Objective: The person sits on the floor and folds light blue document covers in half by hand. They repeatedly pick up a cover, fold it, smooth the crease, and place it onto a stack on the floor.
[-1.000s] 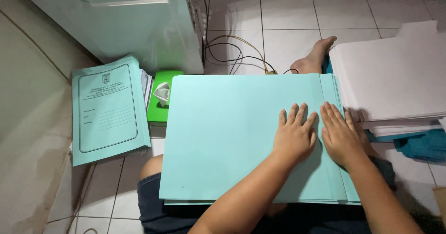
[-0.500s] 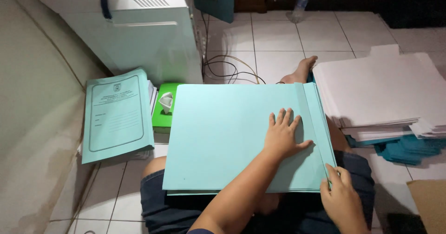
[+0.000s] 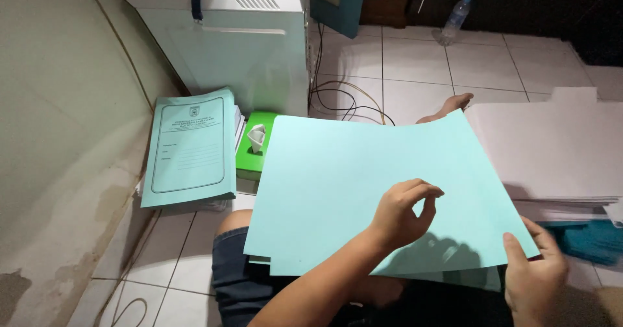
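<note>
The right hand pinches the lower right corner of a pale blue cover sheet, lifting it off the lap. Just left, the left hand hovers above the sheet, fingers loosely curled, holding nothing.

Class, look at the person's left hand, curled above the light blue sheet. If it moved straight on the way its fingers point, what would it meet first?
The left hand points right and slightly forward, so it would probably cross the light blue sheet and first reach the stack of white paper. Depth is unclear.
</note>
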